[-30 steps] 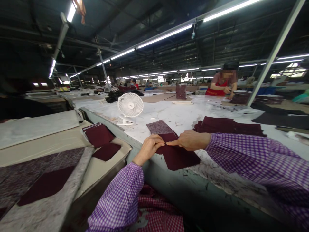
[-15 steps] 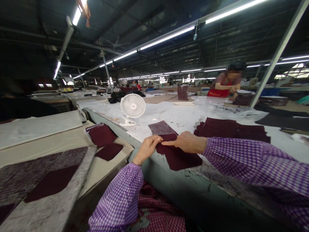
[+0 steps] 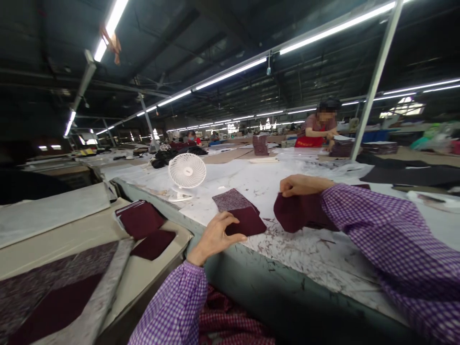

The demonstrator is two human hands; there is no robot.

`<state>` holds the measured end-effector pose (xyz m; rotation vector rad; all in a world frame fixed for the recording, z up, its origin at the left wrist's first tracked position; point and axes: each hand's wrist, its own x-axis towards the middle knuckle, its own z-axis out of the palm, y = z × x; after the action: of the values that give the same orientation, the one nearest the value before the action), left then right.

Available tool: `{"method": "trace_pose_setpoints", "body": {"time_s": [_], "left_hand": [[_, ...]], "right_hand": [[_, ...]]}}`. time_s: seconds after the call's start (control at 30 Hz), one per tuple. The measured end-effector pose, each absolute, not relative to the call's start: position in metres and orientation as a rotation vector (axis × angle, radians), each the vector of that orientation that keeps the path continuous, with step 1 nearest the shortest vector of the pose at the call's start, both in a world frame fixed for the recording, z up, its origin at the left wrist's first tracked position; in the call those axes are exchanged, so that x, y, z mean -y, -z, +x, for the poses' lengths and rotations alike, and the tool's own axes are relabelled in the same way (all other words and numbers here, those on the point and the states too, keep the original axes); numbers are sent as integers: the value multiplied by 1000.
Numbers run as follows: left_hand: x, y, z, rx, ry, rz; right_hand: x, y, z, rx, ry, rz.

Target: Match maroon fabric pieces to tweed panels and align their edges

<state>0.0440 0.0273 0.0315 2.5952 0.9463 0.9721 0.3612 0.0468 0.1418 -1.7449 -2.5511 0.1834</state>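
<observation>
Near the table's front edge lies a maroon fabric piece (image 3: 247, 221), with a speckled grey-maroon piece (image 3: 234, 199) showing beyond it. My left hand (image 3: 217, 235) rests at the left side of the maroon piece, thumb and fingers spread apart. To the right, my right hand (image 3: 304, 185) pinches the upper edge of another maroon fabric piece (image 3: 293, 213), which hangs from the fingers. More maroon fabric behind this piece is partly hidden by my right sleeve.
A white fan (image 3: 187, 171) stands on the white-covered table (image 3: 223, 175). Maroon pieces (image 3: 143, 219) lie on a lower surface at left. Across the table, a person in a red apron (image 3: 309, 140) works beside stacked pieces (image 3: 343, 147). A metal pole (image 3: 375, 86) rises at right.
My right hand has moved right, away from my left hand, and now holds up a maroon piece. My left hand has opened. The view has shifted right.
</observation>
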Motion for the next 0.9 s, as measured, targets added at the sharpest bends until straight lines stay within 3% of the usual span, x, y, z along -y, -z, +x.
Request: {"method": "trace_pose_setpoints", "body": {"time_s": [0.17, 0.3, 0.4, 0.57, 0.9], "left_hand": [[-12, -43, 62, -1021, -900, 2850], [-9, -42, 75, -992, -848, 2907], [-13, -39, 79, -1108, -927, 2783], [-21, -37, 78, -1180, -1006, 2418], [-10, -41, 77, -1017, -881, 2773]], "right_hand": [[-53, -146, 419, 2064, 162, -2305], [-53, -142, 419, 1904, 291, -2404], [-48, -144, 396, 2042, 294, -2154], [-33, -139, 327, 2604, -344, -1337], [-24, -111, 277, 2905, -236, -1196]]}}
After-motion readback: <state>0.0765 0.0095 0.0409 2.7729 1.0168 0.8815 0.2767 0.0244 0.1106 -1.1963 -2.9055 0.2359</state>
